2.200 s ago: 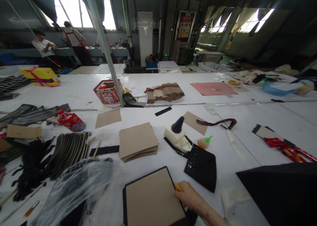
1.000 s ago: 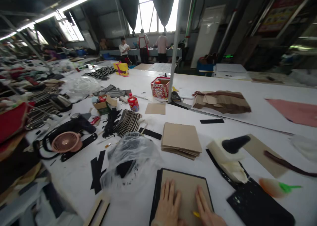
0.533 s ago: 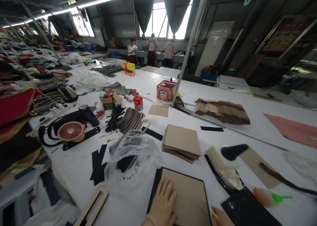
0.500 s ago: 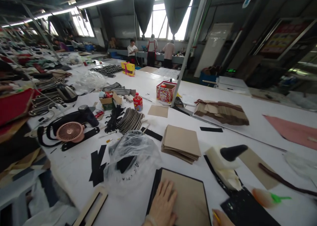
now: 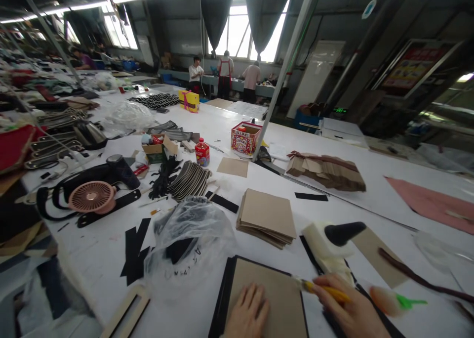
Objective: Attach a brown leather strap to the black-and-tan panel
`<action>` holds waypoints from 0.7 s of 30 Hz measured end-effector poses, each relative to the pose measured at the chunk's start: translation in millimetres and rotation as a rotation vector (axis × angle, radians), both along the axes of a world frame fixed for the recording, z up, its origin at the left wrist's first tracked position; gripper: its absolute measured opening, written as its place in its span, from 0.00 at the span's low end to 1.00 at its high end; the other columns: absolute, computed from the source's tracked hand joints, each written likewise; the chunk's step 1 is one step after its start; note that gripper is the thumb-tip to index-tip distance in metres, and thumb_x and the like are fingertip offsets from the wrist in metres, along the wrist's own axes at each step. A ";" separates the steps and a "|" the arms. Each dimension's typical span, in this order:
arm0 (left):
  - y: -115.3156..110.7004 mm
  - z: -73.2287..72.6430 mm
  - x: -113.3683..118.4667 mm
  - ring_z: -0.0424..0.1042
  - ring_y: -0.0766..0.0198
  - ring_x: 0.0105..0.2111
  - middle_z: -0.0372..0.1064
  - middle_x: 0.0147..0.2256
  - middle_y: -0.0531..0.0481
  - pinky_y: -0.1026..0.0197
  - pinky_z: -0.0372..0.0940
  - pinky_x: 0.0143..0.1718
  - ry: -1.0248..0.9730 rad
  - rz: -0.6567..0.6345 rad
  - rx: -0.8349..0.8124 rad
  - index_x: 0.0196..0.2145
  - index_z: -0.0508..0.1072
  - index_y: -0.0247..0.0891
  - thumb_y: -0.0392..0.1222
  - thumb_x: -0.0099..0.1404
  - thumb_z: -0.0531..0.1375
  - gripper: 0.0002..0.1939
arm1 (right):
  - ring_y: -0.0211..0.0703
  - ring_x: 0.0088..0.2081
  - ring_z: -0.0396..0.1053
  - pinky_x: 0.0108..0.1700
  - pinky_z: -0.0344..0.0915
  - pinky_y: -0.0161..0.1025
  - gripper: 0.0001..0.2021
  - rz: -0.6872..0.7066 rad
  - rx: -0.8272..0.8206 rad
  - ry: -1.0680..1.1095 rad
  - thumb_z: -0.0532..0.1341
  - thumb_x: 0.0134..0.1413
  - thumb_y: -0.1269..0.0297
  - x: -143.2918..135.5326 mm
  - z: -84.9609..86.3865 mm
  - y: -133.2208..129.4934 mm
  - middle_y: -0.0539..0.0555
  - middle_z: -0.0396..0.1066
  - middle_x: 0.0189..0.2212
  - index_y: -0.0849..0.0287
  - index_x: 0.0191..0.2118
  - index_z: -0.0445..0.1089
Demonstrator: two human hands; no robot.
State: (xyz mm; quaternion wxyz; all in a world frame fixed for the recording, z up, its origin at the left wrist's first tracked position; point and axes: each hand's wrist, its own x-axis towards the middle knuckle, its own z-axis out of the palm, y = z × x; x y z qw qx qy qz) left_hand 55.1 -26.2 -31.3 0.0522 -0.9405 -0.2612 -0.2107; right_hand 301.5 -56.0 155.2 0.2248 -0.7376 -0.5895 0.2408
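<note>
My left hand (image 5: 249, 312) lies flat on a brown board (image 5: 276, 291) with black edging, which rests on black sheets at the table's near edge. A small brush (image 5: 308, 285) with a yellow handle is in my right hand (image 5: 353, 306), fingers closed round it. The bristles are over the board's right edge; whether they touch it I cannot tell. Just behind is a stack of brown boards (image 5: 267, 214). A cream container (image 5: 324, 244) with a black handle-like piece stands beyond my right hand. To the right is a blurred orange-and-white bottle (image 5: 383, 298) with a green tip.
Left of the boards lies a clear plastic bag (image 5: 192, 249), with black strips (image 5: 135, 249) beside it. A pink fan (image 5: 92, 197), a red bottle (image 5: 202, 152) and a patterned box (image 5: 245, 139) stand farther back. A metal pole (image 5: 283, 76) rises from the table. Several people are in the background.
My right hand has come up from the bottom edge, bringing the brush to the board's right edge. My left hand has shifted slightly lower in view and still presses flat on the board.
</note>
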 end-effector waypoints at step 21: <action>0.9 -2.7 -4.5 0.63 0.56 0.56 0.64 0.57 0.48 0.59 0.63 0.51 -0.120 0.047 0.116 0.53 0.66 0.43 0.70 0.59 0.49 0.35 | 0.39 0.36 0.65 0.41 0.58 0.36 0.06 0.430 -0.151 0.131 0.54 0.53 0.68 -36.1 -13.2 63.3 0.50 0.67 0.32 0.59 0.30 0.68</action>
